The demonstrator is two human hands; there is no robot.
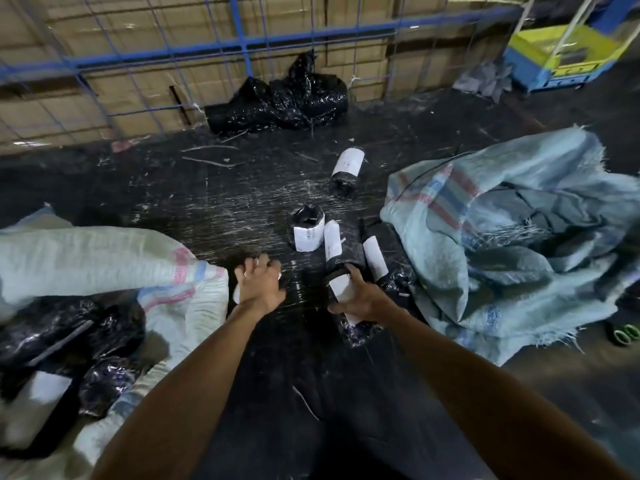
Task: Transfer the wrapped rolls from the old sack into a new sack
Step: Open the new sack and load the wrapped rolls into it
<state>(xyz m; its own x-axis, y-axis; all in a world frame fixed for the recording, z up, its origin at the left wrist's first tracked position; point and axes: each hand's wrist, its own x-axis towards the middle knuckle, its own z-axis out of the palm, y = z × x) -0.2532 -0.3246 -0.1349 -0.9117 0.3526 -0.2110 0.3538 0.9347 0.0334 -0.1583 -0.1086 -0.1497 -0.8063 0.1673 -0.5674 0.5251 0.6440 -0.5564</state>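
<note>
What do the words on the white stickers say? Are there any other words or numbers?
Nothing here can be read.
White labels on the wrapped rolls: dark print, too blurred to read.
Label on the roll in the right hand: looks blank from here.
Yellow and blue box: dark marks, too small to read.

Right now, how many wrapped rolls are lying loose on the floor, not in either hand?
4: one far roll lying alone, one upright roll, and two side-by-side rolls beside the old sack. Each hand holds another; more may be hidden in the sacks.
</note>
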